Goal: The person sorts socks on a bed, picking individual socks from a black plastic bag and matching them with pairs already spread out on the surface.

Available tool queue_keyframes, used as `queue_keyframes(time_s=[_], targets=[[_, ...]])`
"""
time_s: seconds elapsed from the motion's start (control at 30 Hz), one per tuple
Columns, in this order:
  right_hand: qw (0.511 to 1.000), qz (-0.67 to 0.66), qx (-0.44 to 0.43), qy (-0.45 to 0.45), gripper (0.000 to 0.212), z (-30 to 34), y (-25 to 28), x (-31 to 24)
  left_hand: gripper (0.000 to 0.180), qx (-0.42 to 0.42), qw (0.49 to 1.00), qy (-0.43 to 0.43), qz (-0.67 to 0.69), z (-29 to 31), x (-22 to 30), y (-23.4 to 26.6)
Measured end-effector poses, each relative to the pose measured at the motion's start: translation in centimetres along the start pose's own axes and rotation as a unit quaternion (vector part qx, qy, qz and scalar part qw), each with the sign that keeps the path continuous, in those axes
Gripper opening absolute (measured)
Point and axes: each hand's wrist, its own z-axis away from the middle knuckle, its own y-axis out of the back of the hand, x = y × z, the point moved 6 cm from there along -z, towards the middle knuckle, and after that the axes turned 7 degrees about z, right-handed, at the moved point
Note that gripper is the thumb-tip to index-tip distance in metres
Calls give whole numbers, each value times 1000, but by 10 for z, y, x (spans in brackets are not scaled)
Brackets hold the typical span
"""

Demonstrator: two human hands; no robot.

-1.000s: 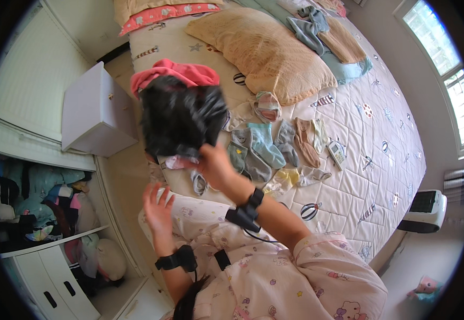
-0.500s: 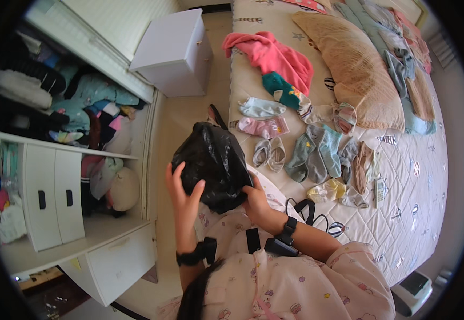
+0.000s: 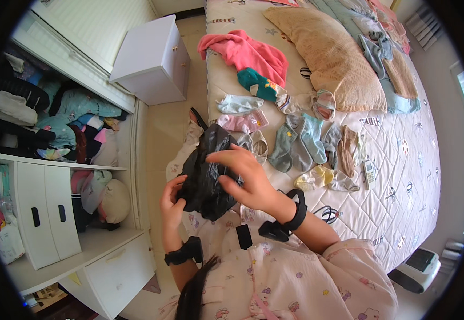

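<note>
Over my lap is a black plastic bag [image 3: 209, 170], crumpled and narrow, with its contents, if any, hidden. My left hand [image 3: 173, 200] grips the bag's lower left edge, thumb and fingers closed on the plastic. Across the bag's right side reaches my right hand [image 3: 248, 178], its fingers apart and stretched out, the tips at or just above the plastic. On the bed to the right, nearest that hand, lie a pair of pale low socks [image 3: 258, 146] and grey-green socks [image 3: 282, 144]. A pink pair of socks [image 3: 241, 122] lies just beyond the bag.
More socks, a pink garment [image 3: 248, 56], a tan pillow [image 3: 328, 58] and a white remote control [image 3: 369, 174] lie on the quilted bed [image 3: 402, 202]. At left stands an open wardrobe [image 3: 104, 169] stuffed with clothes. A white bedside cabinet [image 3: 149, 58] stands ahead.
The bag has gone from puffed out to squeezed narrow. My right hand has left its lower right edge and moved over its side; my left hand has dropped and closed on the plastic.
</note>
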Motion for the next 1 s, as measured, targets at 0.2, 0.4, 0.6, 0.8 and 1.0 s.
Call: queue_keyframes(time_s=[0.2,0.4,0.6,0.8,1.0], targets=[[929,283,-238,7,23,18,-82,67,46,-76,996,10,-37,2,4,8],[889,324,-301,-116,53,58,-75,90,42,-51,943,-5,-328,22,-7,33],[915,314,-235,-94,61,69,-56,83,30,34,895,-71,-439,21,27,-9],[943,270,-177,-77,35,75,-47,78,24,-72,939,-55,-331,3,16,-62],[926,284,-232,-92,12,90,-44,91,57,-136,886,57,-439,18,-46,-63]])
